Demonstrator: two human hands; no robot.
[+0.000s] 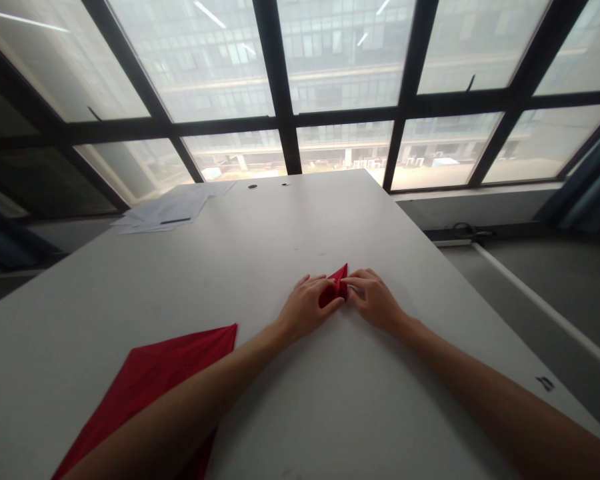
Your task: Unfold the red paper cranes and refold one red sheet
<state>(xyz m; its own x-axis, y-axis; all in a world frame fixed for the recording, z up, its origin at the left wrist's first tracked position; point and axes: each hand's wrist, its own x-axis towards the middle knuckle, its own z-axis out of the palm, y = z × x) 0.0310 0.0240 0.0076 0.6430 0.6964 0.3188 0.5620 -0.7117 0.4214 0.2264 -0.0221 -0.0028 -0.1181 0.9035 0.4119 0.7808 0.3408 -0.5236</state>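
Note:
A small folded red piece (341,283), pointed at its far end, lies on the white table between my hands; whether it is paper or cloth I cannot tell. My left hand (310,301) covers its left side, fingers over it and thumb at the near edge. At the right edge, my right hand (375,298) pinches the piece between thumb and fingertips. Parts of the piece are hidden under the fingers. A larger creased red sheet (165,367) lies at the lower left, partly beneath my left forearm.
The white table (280,227) reaches to a wall of dark-framed windows. Loose papers (170,205) with a dark pen-like stick (175,221) lie at the far left. A small dark mark (545,383) is near the right edge. A white rail (540,300) runs beyond that edge.

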